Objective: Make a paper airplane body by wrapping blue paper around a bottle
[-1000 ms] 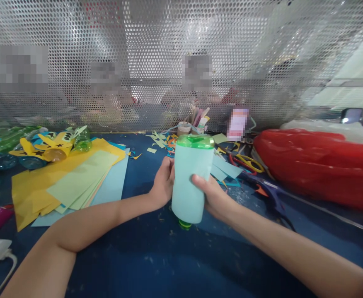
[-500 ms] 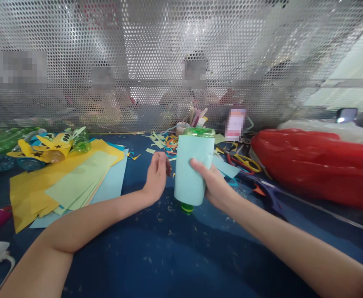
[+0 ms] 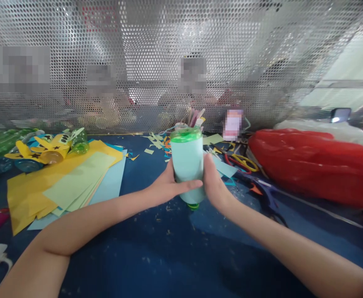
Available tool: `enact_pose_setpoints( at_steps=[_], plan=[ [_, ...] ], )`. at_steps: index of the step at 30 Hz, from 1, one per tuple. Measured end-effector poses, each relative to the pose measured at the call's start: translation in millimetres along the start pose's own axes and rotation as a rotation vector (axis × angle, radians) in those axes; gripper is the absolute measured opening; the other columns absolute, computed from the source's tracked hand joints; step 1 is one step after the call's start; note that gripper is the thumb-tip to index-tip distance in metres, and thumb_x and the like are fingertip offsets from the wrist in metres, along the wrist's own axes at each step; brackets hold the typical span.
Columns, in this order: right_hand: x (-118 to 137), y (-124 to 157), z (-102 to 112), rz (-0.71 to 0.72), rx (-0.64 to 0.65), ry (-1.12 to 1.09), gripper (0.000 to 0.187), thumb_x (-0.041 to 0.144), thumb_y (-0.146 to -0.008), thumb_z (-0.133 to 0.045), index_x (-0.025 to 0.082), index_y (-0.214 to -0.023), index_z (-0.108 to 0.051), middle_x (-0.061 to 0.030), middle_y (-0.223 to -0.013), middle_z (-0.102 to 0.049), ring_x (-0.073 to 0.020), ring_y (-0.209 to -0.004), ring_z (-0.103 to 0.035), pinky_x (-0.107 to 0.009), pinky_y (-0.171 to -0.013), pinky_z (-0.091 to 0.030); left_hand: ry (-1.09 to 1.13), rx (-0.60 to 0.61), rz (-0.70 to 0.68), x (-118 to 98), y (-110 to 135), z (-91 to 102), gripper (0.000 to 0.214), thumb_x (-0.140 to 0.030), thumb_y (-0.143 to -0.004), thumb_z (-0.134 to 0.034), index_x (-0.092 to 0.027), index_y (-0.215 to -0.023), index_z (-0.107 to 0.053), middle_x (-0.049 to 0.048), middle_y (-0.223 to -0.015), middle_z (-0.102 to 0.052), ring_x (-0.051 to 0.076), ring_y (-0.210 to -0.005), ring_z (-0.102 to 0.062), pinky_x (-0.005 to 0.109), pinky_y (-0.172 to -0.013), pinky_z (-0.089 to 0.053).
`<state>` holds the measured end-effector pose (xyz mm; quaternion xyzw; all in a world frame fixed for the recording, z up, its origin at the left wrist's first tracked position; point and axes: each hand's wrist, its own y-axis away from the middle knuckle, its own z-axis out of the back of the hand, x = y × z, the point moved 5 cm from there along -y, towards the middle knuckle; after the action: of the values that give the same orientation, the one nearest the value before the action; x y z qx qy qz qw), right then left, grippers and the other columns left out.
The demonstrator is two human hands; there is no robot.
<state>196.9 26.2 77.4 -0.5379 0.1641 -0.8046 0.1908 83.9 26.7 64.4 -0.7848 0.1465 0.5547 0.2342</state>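
An upside-down green plastic bottle (image 3: 188, 133), wrapped in light blue paper (image 3: 187, 163), is held upright in front of me. Its green neck end (image 3: 193, 206) points down at the blue table. My left hand (image 3: 172, 182) grips it from the left, the thumb lying across the front of the paper and the fingers hidden behind. On the other side my right hand (image 3: 214, 182) presses against the paper. Its fingers run along the bottle's right edge, and their tips are partly out of sight.
Yellow, green and blue paper sheets (image 3: 82, 178) lie at left, with cut-up bottle crafts (image 3: 51, 147) behind them. Paper scraps (image 3: 156, 140), yellow-handled scissors (image 3: 245, 162) and purple scissors (image 3: 267, 192) lie beyond and right. A red plastic bag (image 3: 312, 165) fills the right side. Perforated metal (image 3: 150, 54) stands behind.
My left hand has closed on the bottle from the left. My right thumb has left the paper's front, and that hand now lies along the side. The bottle has turned slightly, its base tipping toward me.
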Motion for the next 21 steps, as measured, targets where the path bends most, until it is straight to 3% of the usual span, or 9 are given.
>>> enact_pose_setpoints(
  at_steps=[4,6,10,14,21],
  plan=[
    [-1,-1,1,-0.081,-0.025,0.053,0.05,0.056,-0.094,-0.03,0.025,-0.123,-0.057,-0.011,-0.12,-0.052,-0.0276,-0.122,-0.047,-0.051,-0.108,-0.037,0.116,-0.089,0.127,6,-6,10.9,0.082,-0.03,-0.063,-0.083,-0.018,-0.13,-0.039,0.0161,-0.126,-0.055,0.035,-0.121,-0.05,0.052,-0.101,-0.04],
    [0,-3,1,-0.09,-0.012,0.084,0.048,0.054,-0.091,-0.039,0.024,-0.124,-0.057,-0.0117,-0.12,-0.05,-0.0273,-0.117,-0.051,-0.049,-0.104,-0.042,0.173,-0.107,0.151,8,-9,17.2,0.08,-0.028,-0.064,-0.081,-0.021,-0.131,-0.039,0.0136,-0.121,-0.058,0.033,-0.116,-0.053,0.052,-0.098,-0.043],
    [-2,-9,4,-0.07,0.012,0.147,0.053,0.054,-0.087,-0.048,0.022,-0.129,-0.055,-0.0142,-0.12,-0.049,-0.024,-0.093,-0.061,-0.046,-0.083,-0.057,0.192,-0.164,0.112,12,-17,34.6,0.079,-0.025,-0.061,-0.082,-0.023,-0.129,-0.042,0.0104,-0.119,-0.059,0.031,-0.112,-0.056,0.049,-0.094,-0.045],
    [-3,-14,12,0.002,-0.046,0.357,0.058,0.053,-0.084,-0.056,0.018,-0.13,-0.055,-0.0157,-0.119,-0.051,-0.0248,-0.089,-0.061,-0.05,-0.081,-0.057,0.13,-0.139,0.102,13,-23,42.9,0.068,-0.027,-0.064,-0.08,-0.022,-0.123,-0.048,0.0106,-0.119,-0.06,0.032,-0.111,-0.056,0.049,-0.093,-0.046],
    [7,-10,10,0.216,-0.06,0.453,0.05,0.044,-0.088,-0.056,0.018,-0.13,-0.055,-0.0139,-0.115,-0.052,-0.0232,-0.091,-0.059,-0.045,-0.08,-0.058,0.135,-0.197,0.089,4,-19,35.0,0.077,-0.034,-0.065,-0.082,-0.022,-0.131,-0.042,0.0118,-0.119,-0.06,0.03,-0.109,-0.057,0.046,-0.091,-0.048]
  ],
)
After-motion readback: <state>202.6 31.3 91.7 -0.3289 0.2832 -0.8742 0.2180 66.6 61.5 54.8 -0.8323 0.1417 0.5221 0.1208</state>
